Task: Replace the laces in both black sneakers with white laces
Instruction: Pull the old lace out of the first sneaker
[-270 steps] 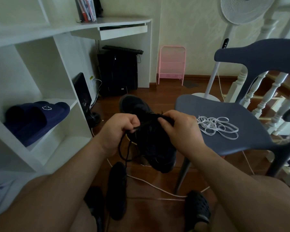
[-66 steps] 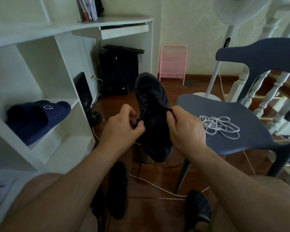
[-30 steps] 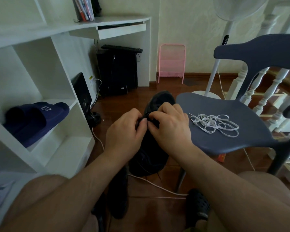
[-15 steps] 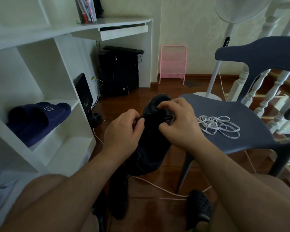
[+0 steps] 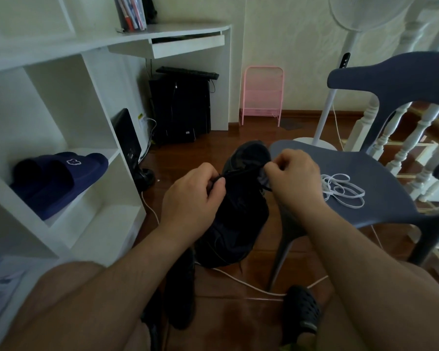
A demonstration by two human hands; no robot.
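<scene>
A black sneaker (image 5: 238,214) hangs between my hands above the floor, toe pointing away. My left hand (image 5: 190,201) pinches a stretch of black lace (image 5: 235,173) that runs taut across the shoe's top. My right hand (image 5: 293,177) pinches the lace at the sneaker's right side, fingers curled. The white laces (image 5: 342,190) lie in a loose tangle on the blue chair seat (image 5: 380,183) just right of my right hand. The second black sneaker (image 5: 181,287) lies on the floor below, partly hidden by my left arm.
A white shelf unit (image 5: 61,138) stands at the left with blue slippers (image 5: 58,178) on a shelf. A white cable (image 5: 243,282) crosses the wooden floor. My foot in a black clog (image 5: 300,312) rests near the chair leg. A fan stand (image 5: 325,117) and stair railing (image 5: 411,138) are behind the chair.
My hands have drawn apart since half a second ago, pulling the black lace taut across the sneaker. The shoe sits a little lower than 2.2 s ago.
</scene>
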